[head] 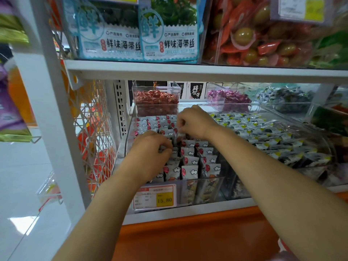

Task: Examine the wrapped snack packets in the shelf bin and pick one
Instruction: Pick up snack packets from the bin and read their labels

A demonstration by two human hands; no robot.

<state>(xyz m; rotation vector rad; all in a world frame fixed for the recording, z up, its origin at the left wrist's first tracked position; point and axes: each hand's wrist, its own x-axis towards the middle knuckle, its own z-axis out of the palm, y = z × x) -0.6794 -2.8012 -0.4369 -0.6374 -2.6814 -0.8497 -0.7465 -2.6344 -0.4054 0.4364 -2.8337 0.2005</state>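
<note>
Lining a white shelf, clear bins hold snack packets.

Two hands, two seaweed bags, one price tag, three candy bins, countless snack packets.

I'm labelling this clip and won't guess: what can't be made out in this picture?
Head view:
Left hand: fingertips hidden behind its own knuckles, so a grip on a white packet is unsure.
Right hand: fingers curled away from the camera; whether they pinch a packet is unclear.
Price tag: only 15.80 reads; the rest is blurred.
Packet print: too small to read.
</note>
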